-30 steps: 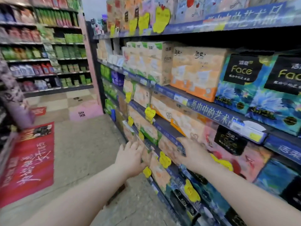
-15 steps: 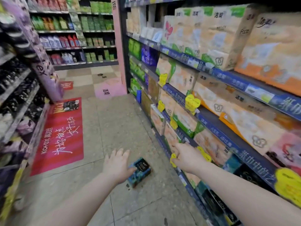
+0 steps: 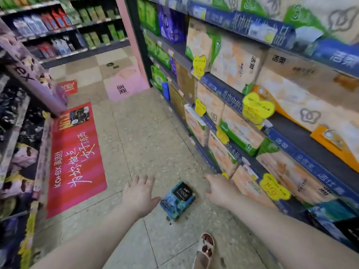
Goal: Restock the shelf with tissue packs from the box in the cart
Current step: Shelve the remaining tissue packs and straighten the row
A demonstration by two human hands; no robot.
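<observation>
From the head view, a blue tissue pack [image 3: 177, 200] with a black "Face" label lies on the speckled floor [image 3: 139, 136] in the aisle, tilted, between the two outstretched hands and touched by neither. The left hand [image 3: 138, 195] hovers just beside the pack's left edge, palm down, fingers spread and empty. The right hand [image 3: 220, 191] reaches out near the pack's right side, also open and holding nothing, its fingers loosely apart and close to the bottom of the shelf [image 3: 287, 150]. That shelf runs along the right and is filled tier by tier: orange-and-white tissue bundles [image 3: 236, 65] on the upper and middle levels, green-edged bundles [image 3: 240, 133] lower down, and more blue packs [image 3: 330, 212] on the lowest tier at the far right. Yellow price tags [image 3: 257, 107] hang from the blue shelf rails. A sandalled foot [image 3: 206, 249] shows at the bottom edge. A red floor mat [image 3: 75, 158] lies to the left, next to a rack [image 3: 17, 133] of dark and purple packets. No cart or box is within view.
</observation>
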